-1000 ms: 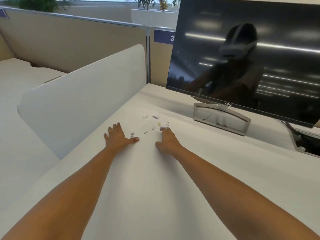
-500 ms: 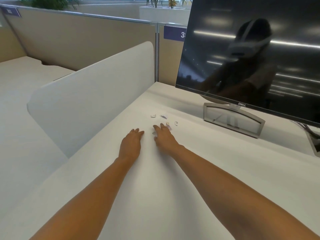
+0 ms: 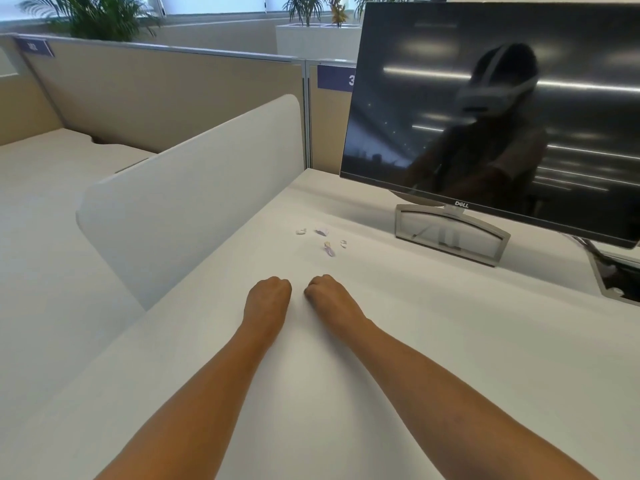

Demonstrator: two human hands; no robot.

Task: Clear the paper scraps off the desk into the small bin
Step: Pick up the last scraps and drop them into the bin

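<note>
Several small paper scraps lie on the white desk [image 3: 433, 341] in front of the monitor: one white scrap [image 3: 300, 231], a purple-tinted scrap [image 3: 322, 231], a longer scrap [image 3: 329, 248] and a tiny scrap [image 3: 343, 243]. My left hand [image 3: 268, 297] and my right hand [image 3: 327, 296] rest side by side on the desk, a short way nearer to me than the scraps. Both have their fingers curled under into fists. What the fingers enclose is hidden. The small bin is not in view.
A dark monitor [image 3: 502, 116] on a silver stand [image 3: 450, 239] occupies the back right. A white divider panel [image 3: 194, 188] borders the desk's left side. A cable opening [image 3: 614, 277] sits at the right edge. Beige partitions stand behind.
Both hands slid together over the nearest scraps, drew back toward me and curled from flat into fists. The scraps closest to me no longer show on the desk.
</note>
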